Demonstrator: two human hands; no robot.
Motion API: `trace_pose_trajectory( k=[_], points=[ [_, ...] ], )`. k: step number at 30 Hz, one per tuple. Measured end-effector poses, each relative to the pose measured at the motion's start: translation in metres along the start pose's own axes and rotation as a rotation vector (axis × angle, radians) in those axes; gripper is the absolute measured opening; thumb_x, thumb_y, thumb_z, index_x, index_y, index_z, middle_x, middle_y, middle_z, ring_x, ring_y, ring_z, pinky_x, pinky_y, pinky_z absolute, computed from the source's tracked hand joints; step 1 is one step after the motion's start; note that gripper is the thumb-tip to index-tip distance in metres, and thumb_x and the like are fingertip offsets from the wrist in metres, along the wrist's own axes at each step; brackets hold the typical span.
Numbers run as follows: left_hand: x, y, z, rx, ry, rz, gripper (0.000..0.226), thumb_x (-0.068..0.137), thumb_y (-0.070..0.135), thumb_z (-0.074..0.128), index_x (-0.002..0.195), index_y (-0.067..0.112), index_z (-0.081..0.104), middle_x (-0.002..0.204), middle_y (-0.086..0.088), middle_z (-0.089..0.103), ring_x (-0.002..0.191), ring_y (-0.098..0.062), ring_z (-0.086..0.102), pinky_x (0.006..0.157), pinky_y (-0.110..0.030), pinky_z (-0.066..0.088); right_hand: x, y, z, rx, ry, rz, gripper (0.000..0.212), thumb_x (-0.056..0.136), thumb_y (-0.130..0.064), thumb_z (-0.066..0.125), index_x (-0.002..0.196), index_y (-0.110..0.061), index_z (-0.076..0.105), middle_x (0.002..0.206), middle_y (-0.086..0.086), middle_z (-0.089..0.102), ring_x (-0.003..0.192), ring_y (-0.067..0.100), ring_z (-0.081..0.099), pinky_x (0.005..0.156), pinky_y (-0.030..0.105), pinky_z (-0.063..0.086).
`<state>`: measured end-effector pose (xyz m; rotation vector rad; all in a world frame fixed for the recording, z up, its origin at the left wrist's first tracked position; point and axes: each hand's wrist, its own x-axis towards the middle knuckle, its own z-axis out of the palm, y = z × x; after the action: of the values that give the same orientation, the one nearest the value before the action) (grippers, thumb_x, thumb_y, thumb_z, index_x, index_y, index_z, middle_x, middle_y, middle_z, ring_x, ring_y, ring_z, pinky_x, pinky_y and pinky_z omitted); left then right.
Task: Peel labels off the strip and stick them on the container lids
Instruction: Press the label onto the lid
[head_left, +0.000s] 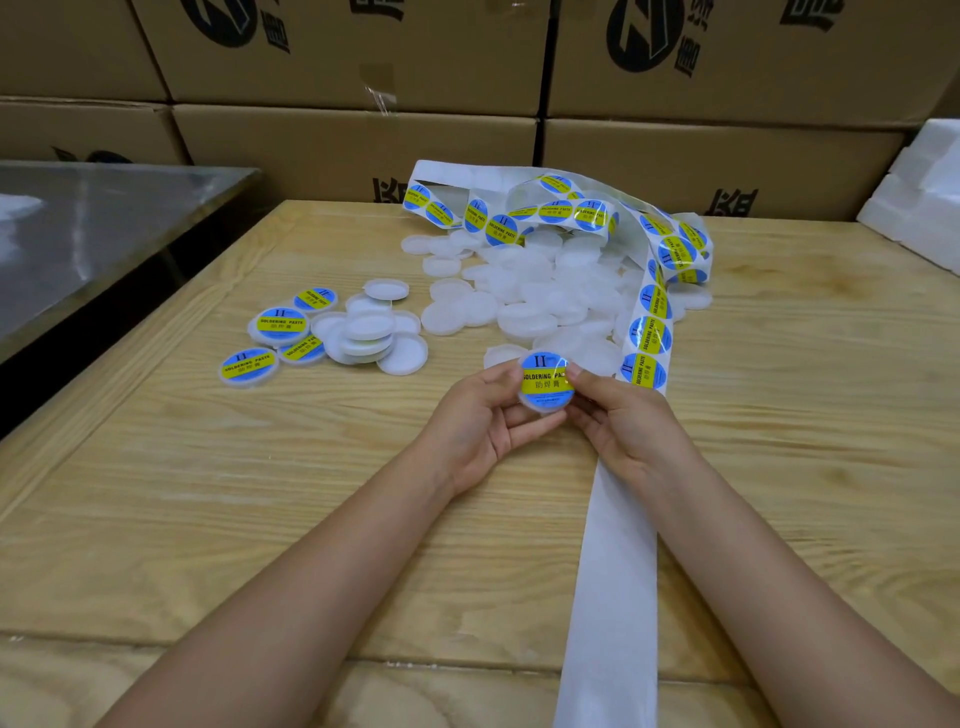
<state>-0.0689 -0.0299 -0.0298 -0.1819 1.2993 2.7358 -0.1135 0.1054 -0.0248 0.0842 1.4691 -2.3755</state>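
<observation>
White plastic, the lid (540, 404) sits pinched between the left hand (480, 418) and right hand (621, 423), thumbs at the edges of its blue-and-yellow label (546, 378), apparently to smooth it flat, while the strip (645, 332) runs just right of the grip, close for the next peel.

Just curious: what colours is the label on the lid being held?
The label on the held lid is blue with a yellow band; head view.
</observation>
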Motion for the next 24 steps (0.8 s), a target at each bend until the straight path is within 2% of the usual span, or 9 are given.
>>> trace_pose_trajectory(
  k=[5,8,13,16,19,22,23,24],
  points=[
    [0.0,0.0,0.001,0.034,0.01,0.016,0.026,0.1,0.009,0.037,0.106,0.001,0.061,0.097,-0.015,0.071,0.086,-0.023,0.07,0.078,-0.034,0.058,-0.001,0.001,0.0,-0.078,0.014,-0.061,0.016,0.084,-0.005,0.064,0.069,-0.001,0.064,0.072,0.01,0.071,0.068,0.015,0.069,0.063,0.022,0.055],
    [0.0,-0.001,0.003,0.06,0.023,0.039,0.026,0.101,0.01,0.036,0.105,0.001,0.061,0.094,-0.014,0.072,0.084,-0.022,0.071,0.077,-0.032,0.058,-0.002,0.005,0.0,-0.237,0.065,-0.136,0.015,0.083,-0.012,0.068,0.073,-0.001,0.067,0.082,0.016,0.071,0.077,0.021,0.067,0.075,0.03,0.054],
    [0.001,-0.003,0.003,0.079,0.059,0.077,0.025,0.101,0.011,0.038,0.102,0.001,0.061,0.088,-0.012,0.073,0.08,-0.019,0.071,0.072,-0.029,0.059,-0.004,0.009,0.002,-0.61,0.183,-0.415,0.014,0.08,-0.018,0.072,0.069,-0.017,0.065,0.068,-0.005,0.066,0.064,0.005,0.058,0.065,0.02,0.049],
    [0.001,-0.003,0.003,0.06,0.069,0.077,0.024,0.1,0.011,0.039,0.1,0.0,0.061,0.086,-0.012,0.073,0.079,-0.018,0.071,0.07,-0.029,0.059,-0.007,0.012,0.003,-0.714,0.18,-0.545,0.017,0.079,-0.018,0.073,0.069,-0.025,0.062,0.068,-0.012,0.065,0.065,0.0,0.059,0.064,0.015,0.048],
    [0.001,-0.003,0.004,0.037,0.069,0.078,0.025,0.1,0.01,0.039,0.101,-0.001,0.061,0.087,-0.013,0.072,0.08,-0.019,0.071,0.07,-0.029,0.059,-0.009,0.014,0.004,-0.768,0.172,-0.662,0.013,0.08,-0.015,0.071,0.075,-0.023,0.062,0.072,-0.012,0.064,0.066,-0.003,0.058,0.063,0.008,0.044],
    [0.001,-0.003,0.005,0.013,0.056,0.086,0.026,0.101,0.011,0.038,0.105,-0.002,0.06,0.093,-0.015,0.071,0.084,-0.02,0.071,0.072,-0.029,0.058,-0.01,0.015,0.006,-0.773,0.186,-0.746,0.013,0.081,-0.014,0.07,0.086,-0.023,0.062,0.074,-0.01,0.063,0.068,-0.002,0.058,0.065,0.014,0.046],
    [0.002,-0.003,0.005,0.008,0.054,0.086,0.026,0.101,0.011,0.038,0.106,-0.002,0.06,0.096,-0.016,0.071,0.086,-0.021,0.07,0.072,-0.03,0.058,-0.01,0.015,0.006,-0.776,0.189,-0.748,0.022,0.081,-0.015,0.07,0.099,-0.025,0.063,0.075,-0.009,0.063,0.069,-0.002,0.058,0.067,0.016,0.047],
    [0.001,-0.003,0.005,0.003,0.054,0.083,0.027,0.101,0.011,0.038,0.107,-0.002,0.06,0.099,-0.018,0.07,0.087,-0.022,0.07,0.072,-0.03,0.058,-0.009,0.015,0.006,-0.773,0.191,-0.737,0.04,0.081,-0.015,0.07,0.117,-0.028,0.058,0.075,-0.008,0.063,0.069,-0.002,0.059,0.068,0.015,0.047]
  ],
)
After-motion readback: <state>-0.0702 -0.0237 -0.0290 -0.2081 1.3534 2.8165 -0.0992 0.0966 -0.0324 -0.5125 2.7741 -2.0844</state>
